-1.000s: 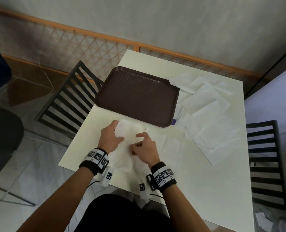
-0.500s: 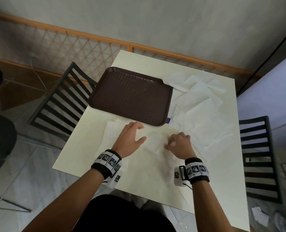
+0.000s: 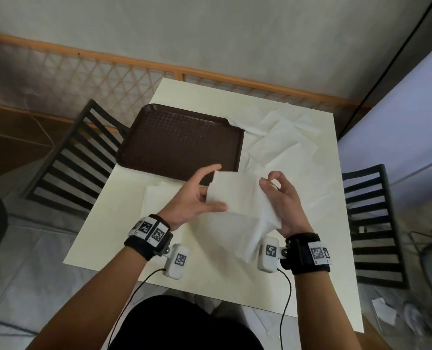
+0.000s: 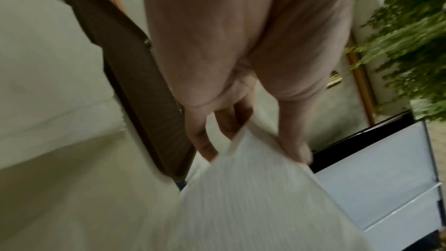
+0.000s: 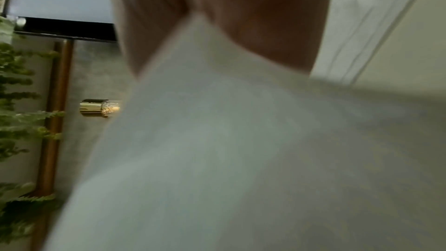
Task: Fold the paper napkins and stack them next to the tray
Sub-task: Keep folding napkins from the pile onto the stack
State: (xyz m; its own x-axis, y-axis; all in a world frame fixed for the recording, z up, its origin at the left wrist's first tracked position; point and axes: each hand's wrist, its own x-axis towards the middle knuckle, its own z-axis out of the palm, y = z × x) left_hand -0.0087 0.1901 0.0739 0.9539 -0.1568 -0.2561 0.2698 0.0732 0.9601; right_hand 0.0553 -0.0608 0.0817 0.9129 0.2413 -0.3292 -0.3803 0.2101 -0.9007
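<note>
Napkin (image 3: 237, 195) — soft, white, ribbed — pinched between left hand (image 3: 192, 200) and right hand (image 3: 283, 205).

White napkin (image 3: 237, 195); dark brown grid-textured tray (image 3: 182, 142); cream table (image 3: 310, 261).

A grey plaster wall (image 3: 209, 34) rises behind the square cream counter (image 3: 310, 261), and along its foot runs a wooden lattice rail (image 3: 108, 72) with an orange-brown frame. A dark slatted chair (image 3: 78, 157) stands at the counter's left side and another slatted chair (image 3: 371, 223) at its right. The floor (image 3: 20, 274) is pale grey tile. A pale lilac panel (image 3: 399, 122) fills the right side. Green foliage (image 4: 410, 35) shows in the left wrist view, beside a brass fitting (image 5: 99, 107) on the wall. The light is dim and even.
</note>
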